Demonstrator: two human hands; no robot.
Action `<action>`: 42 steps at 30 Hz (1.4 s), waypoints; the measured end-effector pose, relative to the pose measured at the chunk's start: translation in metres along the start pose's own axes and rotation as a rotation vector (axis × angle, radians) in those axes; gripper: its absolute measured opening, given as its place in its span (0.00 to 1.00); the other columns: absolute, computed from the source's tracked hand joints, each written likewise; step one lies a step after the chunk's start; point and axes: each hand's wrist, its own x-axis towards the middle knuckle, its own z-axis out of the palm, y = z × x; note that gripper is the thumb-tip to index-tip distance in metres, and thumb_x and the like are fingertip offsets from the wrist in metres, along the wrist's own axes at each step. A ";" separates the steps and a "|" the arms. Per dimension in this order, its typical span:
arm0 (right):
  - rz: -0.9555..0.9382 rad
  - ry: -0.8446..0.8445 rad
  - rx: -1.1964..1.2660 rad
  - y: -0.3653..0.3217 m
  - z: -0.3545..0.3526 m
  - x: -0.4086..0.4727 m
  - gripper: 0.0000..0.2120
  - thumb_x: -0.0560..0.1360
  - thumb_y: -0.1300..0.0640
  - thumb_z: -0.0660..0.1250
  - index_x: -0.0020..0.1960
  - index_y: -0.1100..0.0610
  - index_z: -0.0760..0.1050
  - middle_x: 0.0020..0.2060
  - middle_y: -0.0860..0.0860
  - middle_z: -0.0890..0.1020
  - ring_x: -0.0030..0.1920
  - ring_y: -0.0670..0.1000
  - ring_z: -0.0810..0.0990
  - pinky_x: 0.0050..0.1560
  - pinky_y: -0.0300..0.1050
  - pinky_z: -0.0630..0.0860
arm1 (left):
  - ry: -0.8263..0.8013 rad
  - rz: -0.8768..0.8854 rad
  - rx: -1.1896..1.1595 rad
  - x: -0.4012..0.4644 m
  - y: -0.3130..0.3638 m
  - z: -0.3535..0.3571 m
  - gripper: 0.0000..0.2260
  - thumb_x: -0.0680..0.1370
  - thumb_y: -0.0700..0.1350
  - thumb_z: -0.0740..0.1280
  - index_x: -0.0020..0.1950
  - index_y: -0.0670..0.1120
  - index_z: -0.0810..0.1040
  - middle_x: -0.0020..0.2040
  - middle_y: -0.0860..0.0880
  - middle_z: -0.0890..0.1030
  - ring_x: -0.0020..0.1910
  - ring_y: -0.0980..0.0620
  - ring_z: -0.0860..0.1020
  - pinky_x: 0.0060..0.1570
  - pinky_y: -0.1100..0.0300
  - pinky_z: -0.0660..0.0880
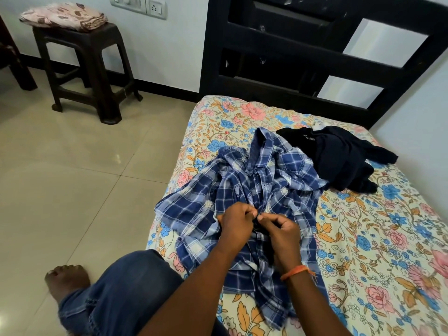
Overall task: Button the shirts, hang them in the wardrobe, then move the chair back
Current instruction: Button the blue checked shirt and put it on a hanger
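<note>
Pinching the front of the plaid shirt (244, 190), both hands meet at the middle of the garment. The left hand (236, 223) has its fingers curled tight on a fold of the blue checked cloth, and the right hand (282, 230) has thumb and fingertips drawn together on the cloth just beside it, so that the two hands touch (the button itself is hidden between them). An orange thread band (294, 272) circles the right wrist.

The shirt lies crumpled and spread on the bed (363, 226), along its left edge and reaching toward the near corner, with its collar pointing at the headboard (303, 52). A dark shirt (339, 156) lies bunched nearer the headboard, toward the bed's far right corner, its edge touching the plaid one. The sheet under both is cream with pink, blue and orange flowers.

A knee in blue jeans (126, 287) rests against the bed's near left edge, and a bare foot (65, 277) stands on the tiled floor (72, 166) beside it.

By the far wall stands a dark plastic stool (89, 66), well apart from the bed, carrying a folded floral cloth (64, 16) on its seat. A switch plate (139, 6) is on the wall above it.
</note>
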 end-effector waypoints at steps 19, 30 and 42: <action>-0.099 0.136 -0.218 0.008 0.011 -0.003 0.05 0.71 0.60 0.78 0.45 0.52 0.84 0.42 0.50 0.86 0.44 0.51 0.86 0.48 0.55 0.84 | -0.008 -0.052 -0.077 0.003 0.002 0.000 0.14 0.75 0.43 0.70 0.30 0.50 0.78 0.23 0.56 0.76 0.23 0.60 0.71 0.46 0.49 0.75; -0.182 0.154 -0.300 -0.012 0.016 -0.007 0.07 0.69 0.59 0.79 0.45 0.53 0.83 0.41 0.47 0.85 0.43 0.45 0.83 0.44 0.41 0.80 | -0.038 -0.109 -0.275 0.006 0.005 0.000 0.09 0.81 0.39 0.63 0.45 0.37 0.81 0.39 0.42 0.81 0.38 0.51 0.77 0.35 0.56 0.78; -0.313 0.140 -0.419 -0.012 0.010 -0.002 0.04 0.74 0.61 0.72 0.41 0.56 0.83 0.37 0.48 0.83 0.39 0.43 0.80 0.40 0.35 0.75 | 0.003 -0.042 0.055 0.001 0.011 0.001 0.14 0.81 0.48 0.65 0.35 0.51 0.73 0.32 0.54 0.75 0.39 0.50 0.77 0.54 0.48 0.68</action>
